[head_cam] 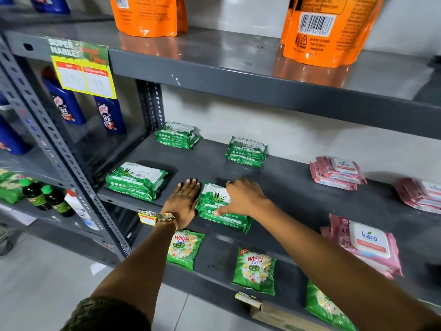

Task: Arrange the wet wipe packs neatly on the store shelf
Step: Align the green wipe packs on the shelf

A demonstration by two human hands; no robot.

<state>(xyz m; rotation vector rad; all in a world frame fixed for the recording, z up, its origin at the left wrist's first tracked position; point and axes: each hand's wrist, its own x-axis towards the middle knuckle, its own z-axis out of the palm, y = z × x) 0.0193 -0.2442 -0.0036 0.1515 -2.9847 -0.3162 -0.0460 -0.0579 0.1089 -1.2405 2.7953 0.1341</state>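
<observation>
My left hand [182, 203] lies flat and open on the dark grey middle shelf [293, 187], palm down, its fingers pressed against the left edge of a small stack of green wet wipe packs [220, 212] near the front lip; its grip is released and it grasps nothing. My right hand [245, 195] rests over the top of the same stack, fingers spread across the back of the upper pack and thumb laid along its front; it covers the pack with a loose grip, and I cannot tell whether it actually clasps it. So the stack sits between my two hands, slightly askew to the shelf edge. To the left, at the front corner, is a second green stack [136, 181], apart from my left hand. Two more green stacks stand toward the back wall: one at the back left [177, 134] and one at the back centre [247, 151]. Further right on the same shelf are pink wipe packs [337, 173], and another pink pile [420, 194] runs off the edge of view. A larger pink pack [367, 247] sits at the front right. On the shelf above stand orange pouches [327, 29], and below lie green detergent sachets [255, 273].
</observation>
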